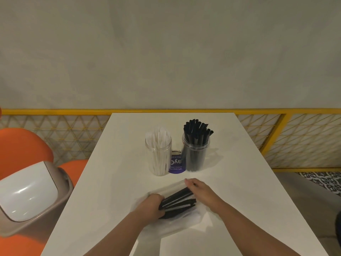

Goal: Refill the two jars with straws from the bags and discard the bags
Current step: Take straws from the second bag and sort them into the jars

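Two clear jars stand at the middle of the white table [239, 182]. The left jar [158, 157] holds white straws, the right jar [195, 156] holds black straws. Nearer to me lies a clear plastic bag [177, 222] with a bundle of black straws [178, 202] on it. My left hand [151, 206] is closed around the near end of that bundle. My right hand [198, 187] rests on the far end of the bundle and the bag's edge, fingers bent over it.
A bin with a white swing lid [27, 193] sits at the table's left side, beside orange chairs [20, 145]. A purple sticker [176, 166] lies between the jars. A yellow lattice railing [295, 137] runs behind the table.
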Available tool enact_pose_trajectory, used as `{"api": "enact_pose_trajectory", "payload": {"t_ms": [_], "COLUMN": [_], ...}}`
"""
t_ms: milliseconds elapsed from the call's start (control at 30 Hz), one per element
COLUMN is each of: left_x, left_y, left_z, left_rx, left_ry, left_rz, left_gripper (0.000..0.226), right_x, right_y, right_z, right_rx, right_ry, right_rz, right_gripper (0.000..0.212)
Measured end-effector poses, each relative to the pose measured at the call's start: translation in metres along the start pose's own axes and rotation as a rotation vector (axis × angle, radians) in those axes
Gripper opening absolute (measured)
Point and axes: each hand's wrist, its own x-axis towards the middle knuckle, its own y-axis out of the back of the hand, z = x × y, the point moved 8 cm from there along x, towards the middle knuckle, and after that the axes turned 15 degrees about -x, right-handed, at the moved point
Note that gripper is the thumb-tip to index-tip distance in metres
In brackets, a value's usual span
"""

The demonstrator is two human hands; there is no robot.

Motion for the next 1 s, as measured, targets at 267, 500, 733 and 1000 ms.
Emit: {"api": "enact_pose_trajectory", "payload": {"t_ms": [267, 500, 733, 1000], "left_x": [-0.005, -0.011, -0.014, -0.01], "left_y": [0.025, 0.052, 0.065, 0.069], "left_z": [0.009, 0.043, 0.072, 0.074], "left_rx": [-0.259, -0.746, -0.992, -1.146], "left_ry": [-0.051, -0.12, -0.157, -0.119], "left_rz": [-0.001, 0.02, 0.021, 0.094], "left_gripper": [0.008, 0.006, 0.029, 0.032], "right_x": [-0.006, -0.004, -0.027, -0.027], "right_y": [0.014, 0.024, 0.052, 0.067], "right_z": [-0.001, -0.032, -0.098, -0.125], "right_rx": [0.19, 0.296, 0.347, 0.281], "right_ry": [-0.164, -0.019, 0.363, 0.353], "right_rz": [0.058, 0.115, 0.295, 0.425], "right_gripper": [0.057, 0.055, 0.024, 0.02]}}
